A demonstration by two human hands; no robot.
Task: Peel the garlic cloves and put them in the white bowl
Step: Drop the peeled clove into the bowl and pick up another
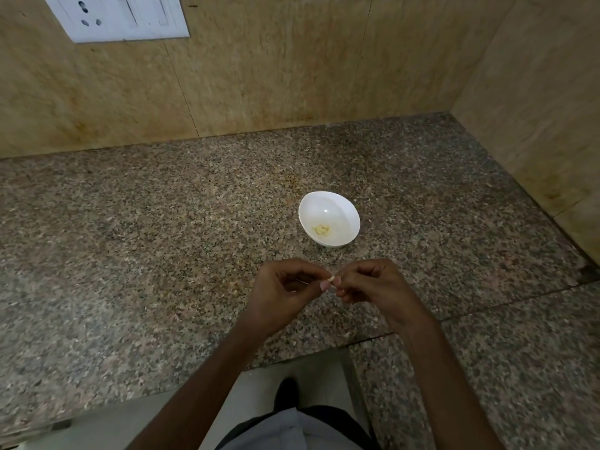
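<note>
Garlic clove (331,279): small, pale, up in the air over the granite counter (162,238), on the near side of the white bowl (324,204), apart from it. Pinched from either end by left hand (285,290) and right hand (373,287); thumb and forefinger tips clamped on it, other fingers curled. In bowl: small yellowish heap of peeled cloves (321,229). On far wall, upper left: white switch plate (117,14).

Speckled granite counter (162,238) carries 1 white bowl (337,206), few pale bits inside.
</note>
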